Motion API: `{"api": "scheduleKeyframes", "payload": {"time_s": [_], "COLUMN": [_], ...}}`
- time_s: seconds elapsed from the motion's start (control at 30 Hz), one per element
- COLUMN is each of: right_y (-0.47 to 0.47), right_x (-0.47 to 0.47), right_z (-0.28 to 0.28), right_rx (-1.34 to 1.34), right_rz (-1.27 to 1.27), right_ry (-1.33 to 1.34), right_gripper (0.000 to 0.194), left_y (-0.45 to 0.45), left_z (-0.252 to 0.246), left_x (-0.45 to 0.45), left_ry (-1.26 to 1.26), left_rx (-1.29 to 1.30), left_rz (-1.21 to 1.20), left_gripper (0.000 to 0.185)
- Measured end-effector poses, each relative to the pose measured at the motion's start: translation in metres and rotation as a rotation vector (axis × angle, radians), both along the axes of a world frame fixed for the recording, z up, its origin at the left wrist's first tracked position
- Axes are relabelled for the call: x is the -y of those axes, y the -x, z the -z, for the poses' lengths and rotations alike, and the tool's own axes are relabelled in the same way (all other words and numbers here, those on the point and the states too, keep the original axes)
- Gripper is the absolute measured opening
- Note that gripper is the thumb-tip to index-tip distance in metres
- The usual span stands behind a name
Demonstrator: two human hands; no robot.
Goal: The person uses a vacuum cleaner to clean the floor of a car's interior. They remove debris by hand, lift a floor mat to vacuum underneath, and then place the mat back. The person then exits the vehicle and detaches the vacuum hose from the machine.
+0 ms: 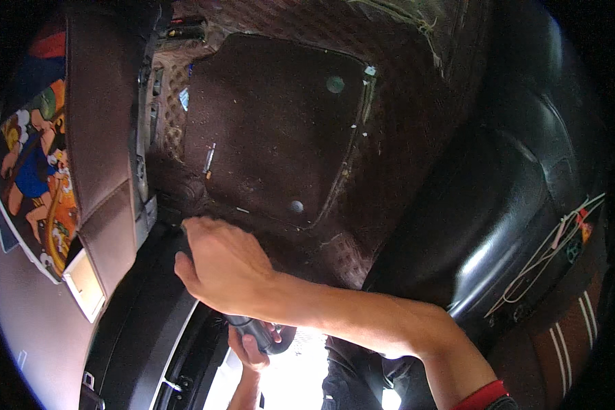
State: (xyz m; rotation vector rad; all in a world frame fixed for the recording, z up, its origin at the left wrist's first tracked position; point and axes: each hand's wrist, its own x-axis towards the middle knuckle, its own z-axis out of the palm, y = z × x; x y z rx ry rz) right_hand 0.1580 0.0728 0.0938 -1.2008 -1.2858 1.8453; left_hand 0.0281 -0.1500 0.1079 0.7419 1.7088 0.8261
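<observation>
My left hand (pixel 251 351) is low in the view, its fingers wrapped around a black cylindrical device (pixel 256 333) with a thicker, rounded end. My right arm reaches across from the lower right, a red-edged sleeve at its elbow. The back of my right hand (pixel 225 261) faces the camera. Its fingers bend down out of sight near the car's door sill, with the thumb apart from them; whether they hold something is hidden. The upper part of the device passes out of sight beneath this hand. Beyond lies a dark brown floor mat (pixel 277 123) with crumbs and small debris.
Quilted brown floor lining (pixel 356 256) surrounds the mat. At the right stands a black leather-like seat (pixel 441 205), with a pale looped cord (pixel 533 256) beside it. A brown door panel (pixel 102 113) and a colourful printed picture (pixel 36 174) are at the left. Bright light glares below.
</observation>
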Motion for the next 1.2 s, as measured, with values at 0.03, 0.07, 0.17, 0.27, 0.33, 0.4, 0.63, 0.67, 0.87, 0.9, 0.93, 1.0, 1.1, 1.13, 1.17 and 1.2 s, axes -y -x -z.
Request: {"api": "scheduleKeyframes", "payload": {"time_s": [0.03,0.07,0.17,0.27,0.33,0.4,0.63,0.67,0.87,0.9,0.93,1.0,1.1,1.13,1.17,1.2], "right_y": [-0.003,-0.006,-0.015,-0.019,-0.019,-0.021,-0.038,-0.039,-0.042,-0.042,-0.044,-0.047,-0.049,-0.049,-0.048,-0.047], "right_x": [-0.005,-0.011,-0.024,-0.028,-0.029,-0.03,-0.039,-0.039,-0.041,-0.043,-0.042,-0.041,-0.041,-0.042,-0.042,-0.042], "right_z": [0.0,0.001,0.008,0.01,0.01,0.009,0.006,0.004,-0.001,-0.002,-0.003,-0.005,-0.002,-0.001,0.0,0.001], "right_rx": [0.035,0.083,0.27,-0.159,-0.221,-0.177,-0.444,-0.454,-0.433,-0.456,-0.442,-0.478,-0.416,-0.393,-0.398,-0.404], "right_rz": [-0.001,0.27,0.633,0.633,0.535,0.629,0.72,0.7,0.741,0.747,0.727,0.714,0.718,0.732,0.739,0.737], "right_ry": [0.002,-0.167,-0.379,-0.108,-0.01,-0.038,0.078,0.115,0.078,0.096,0.085,0.132,0.081,0.07,0.081,0.088], "right_gripper": [0.054,0.065,0.097,0.092,0.09,0.085,0.072,0.069,0.064,0.064,0.063,0.061,0.057,0.056,0.054,0.053], "left_y": [0.0,0.0,-0.005,-0.015,-0.024,-0.029,-0.047,-0.047,-0.029,-0.026,-0.022,-0.019,-0.025,-0.029,-0.032,-0.035], "left_z": [0.004,0.006,0.029,0.063,0.086,0.103,0.156,0.163,0.188,0.19,0.191,0.195,0.214,0.225,0.234,0.247], "left_x": [-0.017,-0.037,-0.124,-0.238,-0.31,-0.374,-0.518,-0.525,-0.518,-0.518,-0.521,-0.53,-0.553,-0.556,-0.563,-0.563], "left_ry": [-0.131,-0.15,-0.035,-0.033,0.013,0.186,0.094,0.071,0.082,0.088,0.018,-0.092,-0.189,-0.279,-0.248,-0.311], "left_rx": [-0.089,-0.105,-0.164,-0.303,-0.26,0.086,0.122,0.115,1.166,1.385,1.355,1.257,0.975,0.842,0.819,0.777], "left_rz": [0.151,0.189,0.144,0.224,0.217,0.067,-0.144,-0.055,-0.039,-0.029,0.015,-0.028,0.02,0.024,-0.025,-0.096], "left_gripper": [0.067,0.066,0.056,0.042,0.038,0.041,0.036,0.034,0.032,0.034,0.036,0.04,0.038,0.039,0.038,0.038]}}
